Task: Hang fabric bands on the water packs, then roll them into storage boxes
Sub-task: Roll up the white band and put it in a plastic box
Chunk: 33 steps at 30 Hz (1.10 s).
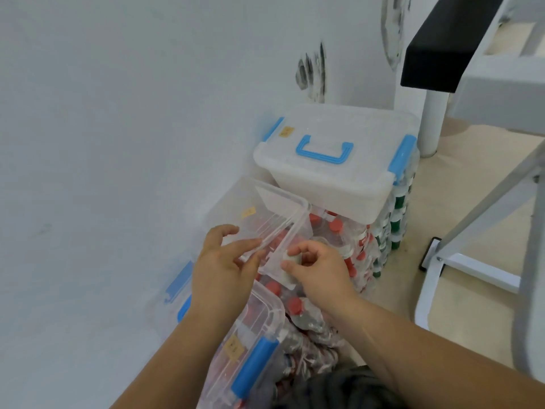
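White wall (118, 98) fills my left and front, with dark smudges (312, 72) on it up toward the far end. To my right a black padded slab (442, 45) sits above a white round post (432, 125) that stands on the beige floor (472, 178). Nearer me on that side is a white metal frame (477, 271) with a slanted strut, and its black foot cap (429, 252) is on the floor.

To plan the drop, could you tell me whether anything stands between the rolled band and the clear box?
Nothing visible does: the right hand pinches the rolled band at the rim of the clear storage box, which the left hand holds.
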Each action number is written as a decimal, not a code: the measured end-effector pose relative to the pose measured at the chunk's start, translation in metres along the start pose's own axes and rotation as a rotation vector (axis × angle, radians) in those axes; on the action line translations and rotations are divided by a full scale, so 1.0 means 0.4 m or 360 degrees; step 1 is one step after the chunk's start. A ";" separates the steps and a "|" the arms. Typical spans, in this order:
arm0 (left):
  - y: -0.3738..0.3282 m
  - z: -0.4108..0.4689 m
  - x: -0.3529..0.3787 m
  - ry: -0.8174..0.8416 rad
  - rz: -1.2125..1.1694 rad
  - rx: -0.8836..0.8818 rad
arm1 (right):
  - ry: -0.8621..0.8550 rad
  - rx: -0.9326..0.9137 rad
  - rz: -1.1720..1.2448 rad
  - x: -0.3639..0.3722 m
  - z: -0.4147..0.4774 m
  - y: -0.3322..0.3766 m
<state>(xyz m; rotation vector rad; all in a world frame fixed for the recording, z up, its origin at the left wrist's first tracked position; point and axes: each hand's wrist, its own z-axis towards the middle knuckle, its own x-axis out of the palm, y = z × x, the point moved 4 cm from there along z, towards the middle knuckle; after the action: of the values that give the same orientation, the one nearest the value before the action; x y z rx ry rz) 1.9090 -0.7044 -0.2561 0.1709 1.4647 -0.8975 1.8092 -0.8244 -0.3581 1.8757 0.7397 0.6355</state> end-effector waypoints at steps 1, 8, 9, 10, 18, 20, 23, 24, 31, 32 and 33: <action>0.003 -0.001 0.004 0.0020 -0.0048 -0.0044 | -0.0016 -0.0044 -0.0044 -0.008 -0.004 0.004; -0.026 -0.008 -0.006 -0.0220 -0.0027 0.0058 | 0.0167 -0.0514 -0.0299 -0.022 -0.023 0.087; -0.030 -0.005 -0.013 -0.0267 -0.0037 0.0054 | 0.0179 -0.0542 -0.0322 -0.020 -0.017 0.095; -0.035 -0.003 -0.020 -0.0303 -0.0041 0.0052 | 0.0179 -0.0559 -0.0340 -0.019 -0.010 0.102; -0.075 -0.017 -0.083 -0.0473 -0.0011 0.0127 | 0.0267 -0.0555 -0.0364 -0.025 0.030 0.115; -0.079 -0.025 -0.100 -0.0513 -0.0006 0.0142 | 0.0299 -0.0562 -0.0381 -0.029 0.034 0.112; -0.083 -0.046 -0.122 -0.0535 -0.0002 0.0134 | 0.0311 -0.0541 -0.0348 -0.029 0.035 0.114; -0.083 -0.058 -0.129 -0.0541 0.0000 0.0133 | 0.0308 -0.0535 -0.0328 -0.030 0.032 0.116; -0.012 -0.200 -0.166 -0.0707 -0.0050 0.0093 | 0.0241 -0.0617 -0.0277 -0.050 -0.024 0.127; 0.007 -0.221 -0.167 -0.0733 -0.0074 0.0069 | 0.0206 -0.0646 -0.0284 -0.048 -0.034 0.127; 0.025 -0.239 -0.166 -0.0751 -0.0098 0.0057 | 0.0176 -0.0677 -0.0284 -0.041 -0.046 0.128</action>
<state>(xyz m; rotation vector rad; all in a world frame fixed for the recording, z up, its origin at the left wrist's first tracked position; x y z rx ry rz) 1.8502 -0.6119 -0.2154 -0.0595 1.0198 -0.9390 1.7961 -0.8424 -0.3059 1.3790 0.7647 0.7222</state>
